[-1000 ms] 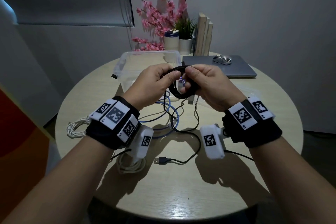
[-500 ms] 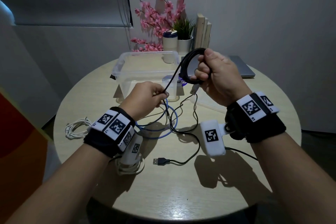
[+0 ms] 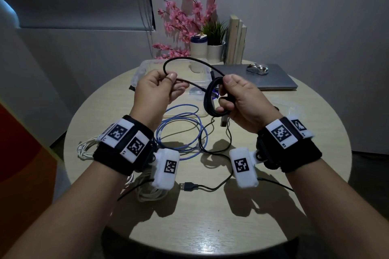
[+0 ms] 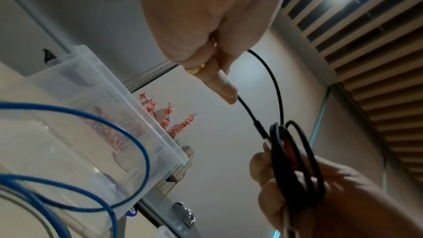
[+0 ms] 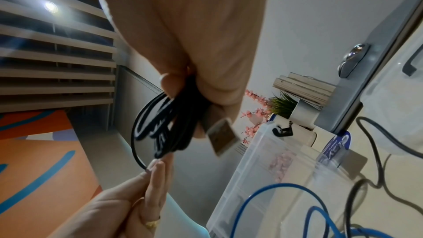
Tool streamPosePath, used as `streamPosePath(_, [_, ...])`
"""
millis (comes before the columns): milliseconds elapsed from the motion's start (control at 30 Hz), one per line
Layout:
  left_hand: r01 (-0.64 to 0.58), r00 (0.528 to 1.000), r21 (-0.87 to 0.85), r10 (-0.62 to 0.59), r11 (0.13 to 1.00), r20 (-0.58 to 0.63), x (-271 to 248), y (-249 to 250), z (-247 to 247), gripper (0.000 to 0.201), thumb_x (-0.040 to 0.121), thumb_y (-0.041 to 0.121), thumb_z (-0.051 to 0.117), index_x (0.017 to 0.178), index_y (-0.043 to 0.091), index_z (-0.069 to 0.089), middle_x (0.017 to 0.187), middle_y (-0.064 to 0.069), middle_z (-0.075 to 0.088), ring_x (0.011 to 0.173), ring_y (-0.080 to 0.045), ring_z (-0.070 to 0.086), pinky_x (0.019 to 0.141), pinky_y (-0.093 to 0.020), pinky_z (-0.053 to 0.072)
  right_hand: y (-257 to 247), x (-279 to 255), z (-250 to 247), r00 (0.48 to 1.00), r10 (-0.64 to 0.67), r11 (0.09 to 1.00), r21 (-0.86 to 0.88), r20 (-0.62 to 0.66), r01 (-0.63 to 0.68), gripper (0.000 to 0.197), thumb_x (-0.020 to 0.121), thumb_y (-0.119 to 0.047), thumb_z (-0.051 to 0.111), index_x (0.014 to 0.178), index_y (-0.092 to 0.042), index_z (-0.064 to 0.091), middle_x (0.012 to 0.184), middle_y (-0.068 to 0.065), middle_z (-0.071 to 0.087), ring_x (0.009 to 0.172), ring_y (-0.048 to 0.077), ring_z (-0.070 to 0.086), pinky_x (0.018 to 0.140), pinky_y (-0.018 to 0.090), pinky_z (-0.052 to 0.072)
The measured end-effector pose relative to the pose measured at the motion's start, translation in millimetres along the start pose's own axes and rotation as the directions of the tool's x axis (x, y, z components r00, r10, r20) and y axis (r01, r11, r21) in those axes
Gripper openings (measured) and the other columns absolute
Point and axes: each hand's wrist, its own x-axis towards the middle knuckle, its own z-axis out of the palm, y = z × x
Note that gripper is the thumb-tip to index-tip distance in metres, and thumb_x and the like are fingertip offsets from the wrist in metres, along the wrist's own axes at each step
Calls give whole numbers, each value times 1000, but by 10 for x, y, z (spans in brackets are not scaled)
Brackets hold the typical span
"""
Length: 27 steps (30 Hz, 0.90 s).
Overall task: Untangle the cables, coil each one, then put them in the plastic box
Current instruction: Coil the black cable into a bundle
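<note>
Hands first, seen from the head camera: the right hand (image 3: 235, 101) grips a coiled black cable (image 3: 211, 99) above the round table (image 3: 273, 206), fingers curled through its loops. The left hand (image 3: 156, 88) pinches the cable's free end, which arcs up and back to the coil. Behind both sits the clear plastic box (image 3: 143, 69); a blue cable (image 3: 185, 132) and another black cable (image 3: 210, 185) lie loose on the tabletop, with a laptop (image 3: 273, 80) and pink flowers (image 3: 189, 19) beyond.

The left wrist camera shows fingertips (image 4: 226, 91) pinching the thin black strand beside the coil.

The right wrist camera shows the coil's loops bunched tightly, a metal plug (image 5: 222, 133) dangling below them.
</note>
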Motion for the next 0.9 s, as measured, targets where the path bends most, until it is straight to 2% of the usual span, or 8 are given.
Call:
streamPosePath(200, [161,987,-152,-156,975,48,-33,21,25,13,98,5,46,90,3,56,69,-6,69,67,-9,69,61,-12,52,11,4,27,999,18,999,-40,49,-17,20,100,-20,41,91,-10,55,82,3,50,43,7,36,49,23,45])
streamPosePath(367, [274,937,-20,-263,961,229,-128,-28,86,17,98,7,47,90,6,62,69,0,69,63,-7,65,63,-18,56,-21,8,26,998,7,992,-127,66,1,20,97,-21,47,99,-6,61,83,9,54,55,17,43,51,31,44])
streamPosePath(433, [294,911,18,-286,956,298,-163,-22,100,19,98,9,46,89,9,63,73,-1,69,68,-10,66,70,-23,57,-24,8,2,999,6,985,-174,42,1,22,96,-19,48,102,-2,61,86,12,55,61,21,48,48,27,47])
streamPosePath(500, [309,879,38,-301,950,370,-208,4,125,21,100,13,43,90,11,61,75,-2,70,72,-11,68,68,-24,55,-8,7,-7,999,7,977,-214,41,1,25,95,-19,51,105,1,62,87,14,56,63,18,52,52,24,48])
streamPosePath(600, [367,829,57,-354,928,432,-241,32,144,37,103,32,33,85,14,60,81,-2,69,82,-14,68,68,-23,50,-1,0,25,999,-1,987,-163,46,8,26,95,-17,51,106,5,60,79,14,58,58,13,54,53,21,46])
streamPosePath(700, [333,801,132,-354,934,483,-249,37,148,45,89,53,34,80,16,58,89,-2,69,90,-13,66,71,-22,48,-8,8,39,1000,-17,991,-131,24,20,31,97,-14,47,112,12,54,75,15,58,52,10,55,55,18,48])
streamPosePath(833, [307,754,232,-385,923,532,-285,-14,135,13,89,19,56,98,15,62,82,11,68,76,-7,62,70,-20,47,7,48,21,999,-42,979,-202,-35,35,27,96,-17,52,106,7,61,77,10,54,55,12,50,55,22,48])
streamPosePath(900, [348,767,179,-389,920,510,-294,-19,139,14,91,4,56,103,12,57,77,11,68,69,-10,62,67,-20,53,6,56,14,997,-60,973,-224,-48,48,23,95,-16,52,103,3,63,74,7,55,54,10,51,54,20,47])
